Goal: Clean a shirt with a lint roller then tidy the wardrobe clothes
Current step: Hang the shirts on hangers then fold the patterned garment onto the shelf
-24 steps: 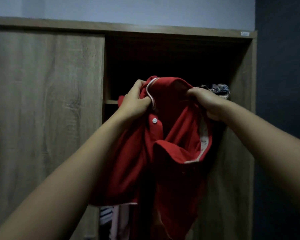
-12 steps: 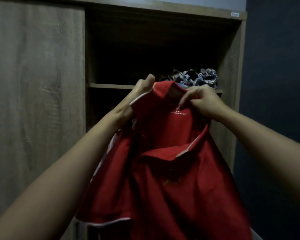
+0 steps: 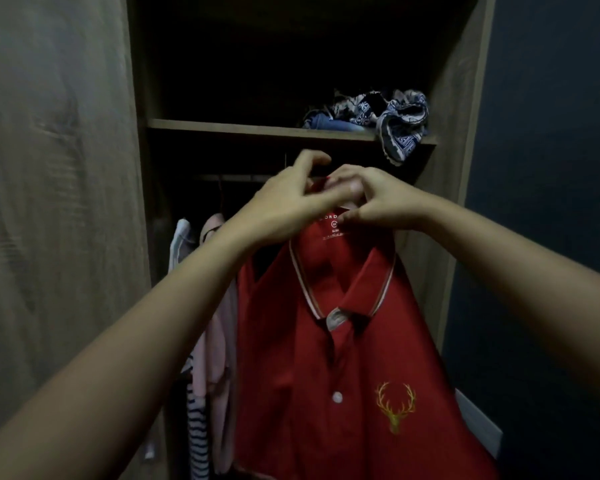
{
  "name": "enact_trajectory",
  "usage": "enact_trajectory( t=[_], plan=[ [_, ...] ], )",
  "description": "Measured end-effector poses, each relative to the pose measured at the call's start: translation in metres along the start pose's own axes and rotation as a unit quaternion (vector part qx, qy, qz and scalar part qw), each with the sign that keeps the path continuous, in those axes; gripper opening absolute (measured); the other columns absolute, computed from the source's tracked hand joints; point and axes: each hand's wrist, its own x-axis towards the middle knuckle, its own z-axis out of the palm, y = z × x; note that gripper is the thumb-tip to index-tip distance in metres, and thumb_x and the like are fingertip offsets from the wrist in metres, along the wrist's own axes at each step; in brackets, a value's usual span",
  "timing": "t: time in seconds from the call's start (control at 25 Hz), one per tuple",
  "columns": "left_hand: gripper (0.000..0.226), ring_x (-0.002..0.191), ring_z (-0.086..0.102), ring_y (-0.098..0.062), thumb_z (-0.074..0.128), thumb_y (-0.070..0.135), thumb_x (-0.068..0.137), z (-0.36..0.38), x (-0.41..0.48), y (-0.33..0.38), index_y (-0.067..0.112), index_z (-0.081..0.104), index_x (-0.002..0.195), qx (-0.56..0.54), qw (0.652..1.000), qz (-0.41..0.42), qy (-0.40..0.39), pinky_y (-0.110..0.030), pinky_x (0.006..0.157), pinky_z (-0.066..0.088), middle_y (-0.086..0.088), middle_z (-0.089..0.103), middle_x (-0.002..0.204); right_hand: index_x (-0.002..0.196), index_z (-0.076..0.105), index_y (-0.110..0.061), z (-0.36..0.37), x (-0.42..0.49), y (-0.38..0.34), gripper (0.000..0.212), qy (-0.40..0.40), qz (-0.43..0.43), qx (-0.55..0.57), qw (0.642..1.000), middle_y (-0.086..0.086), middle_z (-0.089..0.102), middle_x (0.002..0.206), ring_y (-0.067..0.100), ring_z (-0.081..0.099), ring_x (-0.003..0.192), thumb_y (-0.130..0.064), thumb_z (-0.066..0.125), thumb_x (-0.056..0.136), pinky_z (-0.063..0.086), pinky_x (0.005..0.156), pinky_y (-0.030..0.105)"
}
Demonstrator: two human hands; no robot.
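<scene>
shirt (image 3: 326, 375) hangs before the open wardrobe (image 3: 465, 98), under the shelf (image 3: 222, 125) — left grip (image 3: 284, 206) and right grip (image 3: 378, 202) both pinching its neck (no lint roller visible). i judge rehanging nearly done; crumpled clothes (image 3: 388, 116) up there await tidying.

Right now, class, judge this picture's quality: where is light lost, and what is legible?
Head view: dim; space above the shelf nearly black; red shirt and its gold deer emblem read clearly; left hand and right hand slightly soft; wide-angle tilts the wardrobe side panel.
</scene>
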Motion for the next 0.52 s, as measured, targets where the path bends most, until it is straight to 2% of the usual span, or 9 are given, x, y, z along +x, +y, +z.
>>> enact_trajectory(
  t=[0.04, 0.08, 0.16, 0.24, 0.32, 0.4, 0.52],
  plan=[
    [0.057, 0.09, 0.059, -0.015, 0.066, 0.041, 0.077, 0.005, -0.001, -0.006, 0.03, 0.04, 0.126, 0.056, 0.998, 0.004, -0.009, -0.029, 0.08, 0.048, -0.003, 0.061, 0.106, 0.114, 0.061, -0.005, 0.0, -0.003, 0.002, 0.048, -0.011, -0.01, -0.011, 1.0, -0.001, 0.051, 0.112, 0.008, 0.049, 0.109, 0.009, 0.069, 0.069, 0.033, 0.093, 0.006],
    [0.056, 0.087, 0.06, -0.016, 0.069, 0.029, 0.075, 0.005, 0.0, -0.013, 0.027, 0.041, 0.124, 0.08, 0.997, -0.01, 0.005, -0.027, 0.075, 0.049, -0.004, 0.061, 0.1, 0.113, 0.062, -0.008, -0.001, -0.009, 0.008, 0.05, -0.024, -0.02, -0.028, 0.999, -0.002, 0.052, 0.111, 0.006, 0.049, 0.108, 0.01, 0.067, 0.067, 0.033, 0.094, 0.007],
    [0.041, 0.075, 0.058, -0.015, 0.065, 0.011, 0.074, -0.002, 0.004, -0.026, 0.023, 0.052, 0.111, 0.051, 0.997, -0.056, 0.034, -0.022, 0.061, 0.046, -0.002, 0.061, 0.089, 0.106, 0.065, -0.015, 0.002, -0.028, 0.025, 0.048, -0.06, -0.017, -0.088, 0.994, -0.002, 0.054, 0.106, 0.011, 0.053, 0.106, 0.01, 0.064, 0.065, 0.038, 0.092, 0.016],
    [0.027, 0.076, 0.057, -0.014, 0.061, 0.003, 0.074, -0.007, 0.004, -0.045, 0.022, 0.061, 0.094, 0.076, 0.994, -0.082, 0.016, -0.02, 0.06, 0.043, -0.001, 0.063, 0.085, 0.094, 0.068, -0.019, 0.016, -0.058, 0.047, 0.039, -0.129, 0.042, -0.161, 0.978, -0.008, 0.053, 0.097, 0.017, 0.056, 0.103, 0.01, 0.059, 0.069, 0.041, 0.086, 0.023],
    [0.028, 0.08, 0.061, -0.017, 0.055, -0.004, 0.072, 0.0, -0.001, -0.067, 0.021, 0.062, 0.082, 0.128, 0.988, -0.068, -0.05, -0.021, 0.062, 0.043, -0.002, 0.064, 0.083, 0.092, 0.069, -0.027, 0.03, -0.082, 0.06, 0.044, -0.189, 0.122, -0.143, 0.964, -0.015, 0.053, 0.099, 0.012, 0.056, 0.105, 0.01, 0.053, 0.075, 0.046, 0.087, 0.025],
    [0.032, 0.088, 0.064, -0.021, 0.048, -0.011, 0.067, 0.014, -0.008, -0.086, 0.017, 0.058, 0.079, 0.133, 0.988, -0.045, -0.062, -0.023, 0.066, 0.046, -0.005, 0.067, 0.085, 0.103, 0.068, -0.032, 0.03, -0.088, 0.061, 0.052, -0.179, 0.159, -0.081, 0.967, -0.012, 0.057, 0.109, 0.007, 0.057, 0.104, 0.01, 0.051, 0.078, 0.05, 0.084, 0.021],
    [0.036, 0.105, 0.062, -0.026, 0.047, -0.016, 0.06, 0.03, -0.007, -0.106, 0.012, 0.053, 0.082, 0.095, 0.992, 0.04, 0.076, -0.031, 0.079, 0.049, -0.013, 0.067, 0.109, 0.111, 0.066, -0.03, 0.006, -0.076, 0.059, 0.054, -0.09, 0.188, -0.032, 0.977, -0.009, 0.062, 0.105, 0.003, 0.061, 0.084, 0.009, 0.05, 0.078, 0.049, 0.064, 0.011]
  ],
)
